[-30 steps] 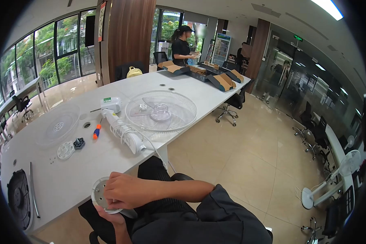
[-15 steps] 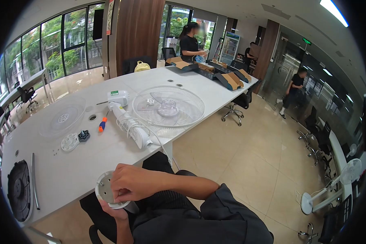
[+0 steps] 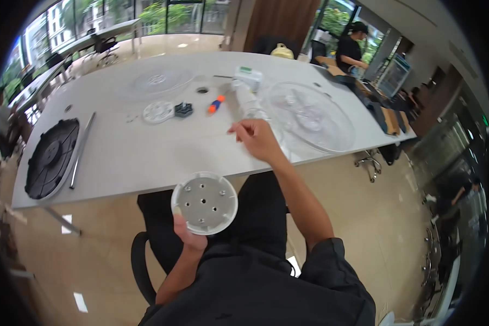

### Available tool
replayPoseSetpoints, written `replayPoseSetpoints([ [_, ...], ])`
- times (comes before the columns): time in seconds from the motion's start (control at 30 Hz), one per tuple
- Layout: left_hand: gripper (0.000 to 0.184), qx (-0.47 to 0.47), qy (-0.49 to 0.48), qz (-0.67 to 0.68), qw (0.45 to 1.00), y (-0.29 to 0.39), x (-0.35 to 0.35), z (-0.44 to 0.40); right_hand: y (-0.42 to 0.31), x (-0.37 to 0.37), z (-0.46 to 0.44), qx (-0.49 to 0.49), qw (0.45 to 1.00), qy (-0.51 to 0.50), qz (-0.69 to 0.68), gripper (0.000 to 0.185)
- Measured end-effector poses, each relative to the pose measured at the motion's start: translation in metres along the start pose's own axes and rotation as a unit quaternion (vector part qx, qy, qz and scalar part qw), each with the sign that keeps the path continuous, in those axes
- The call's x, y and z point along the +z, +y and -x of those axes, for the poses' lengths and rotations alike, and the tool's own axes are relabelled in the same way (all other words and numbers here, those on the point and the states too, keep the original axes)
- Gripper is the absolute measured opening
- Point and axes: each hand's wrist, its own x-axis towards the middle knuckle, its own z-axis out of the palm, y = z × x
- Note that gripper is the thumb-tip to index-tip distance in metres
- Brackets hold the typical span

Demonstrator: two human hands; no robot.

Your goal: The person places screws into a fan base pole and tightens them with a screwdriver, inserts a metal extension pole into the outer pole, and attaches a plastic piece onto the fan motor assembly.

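Observation:
In my left hand (image 3: 189, 233) is a round white housing (image 3: 233, 202) with a grey plate that has several holes and screw points. The hand grips its lower left rim, over my lap. My right hand (image 3: 254, 138) is over the table, fingers curled together; whether something small is pinched in them I cannot make out. Close to it lie a stubby orange-and-blue screwdriver (image 3: 216, 104) and the white fan body (image 3: 246, 98), partly behind the hand. A black star knob (image 3: 183, 110) touches a white perforated disc (image 3: 157, 112), with several tiny parts (image 3: 132, 118) to its left.
A black ribbed base (image 3: 51, 155) and a metal tube (image 3: 82, 150) lie at the table's left. Clear fan guards (image 3: 156, 81) sit at the back and right (image 3: 331, 122). Open cardboard boxes (image 3: 390, 120) line the far right end, where a person (image 3: 350, 51) stands.
My right hand has left the housing and moved forward over the table. My left hand still holds the housing, its plate now fully visible. The view has swung left.

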Motion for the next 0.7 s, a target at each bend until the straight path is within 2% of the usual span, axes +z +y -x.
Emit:
replayPoseSetpoints([
  [0.07,0.064,-0.014,-0.019,0.035,0.999,0.005,-0.002,-0.003,0.018,0.014,-0.027,-0.049,0.991,0.026,0.120,0.025],
  [0.1,0.066,-0.018,-0.034,0.033,0.999,0.004,-0.004,-0.005,0.034,0.023,-0.050,-0.052,0.992,0.022,0.113,0.025],
  [0.17,0.066,-0.020,-0.018,0.030,0.999,0.001,-0.005,-0.009,0.069,0.050,-0.105,-0.096,0.926,0.051,0.361,0.045],
  [0.2,0.066,-0.026,-0.006,0.038,0.999,-0.001,-0.004,-0.010,0.078,0.057,-0.121,-0.101,0.927,0.054,0.356,0.045],
  [0.27,0.066,-0.028,-0.015,0.075,0.997,-0.002,-0.006,-0.009,0.094,0.067,-0.152,-0.072,0.895,0.011,0.439,0.051],
  [0.33,0.062,-0.019,-0.061,0.093,0.994,0.002,-0.005,-0.012,0.132,0.079,-0.182,-0.100,0.893,0.032,0.438,0.045],
  [0.37,0.062,-0.009,-0.061,0.087,0.994,0.002,-0.008,-0.012,0.145,0.081,-0.191,-0.081,0.888,-0.016,0.452,0.043],
  [0.4,0.071,-0.086,-0.058,0.108,0.989,0.003,-0.011,-0.011,0.151,0.083,-0.199,-0.061,0.881,-0.068,0.465,0.041],
  [0.43,0.085,-0.163,-0.053,0.130,0.977,0.003,-0.014,-0.013,0.148,0.083,-0.206,-0.068,0.882,-0.070,0.462,0.041],
  [0.5,0.084,-0.169,-0.055,0.125,0.976,-0.002,-0.017,-0.021,0.151,0.084,-0.210,-0.104,0.848,-0.085,0.513,0.027],
  [0.53,0.083,-0.181,-0.061,0.123,0.974,-0.003,-0.017,-0.023,0.150,0.081,-0.209,-0.104,0.847,-0.096,0.512,0.027],
  [0.6,0.075,-0.202,-0.031,0.131,0.970,-0.011,-0.019,-0.021,0.147,0.072,-0.205,-0.148,0.831,-0.062,0.533,0.025],
  [0.67,0.070,-0.216,-0.025,0.121,0.968,-0.010,-0.019,-0.024,0.136,0.059,-0.199,-0.159,0.849,-0.003,0.504,0.021],
  [0.7,0.070,-0.219,-0.014,0.121,0.968,-0.010,-0.019,-0.025,0.114,0.049,-0.183,-0.178,0.886,0.046,0.425,0.021],
])
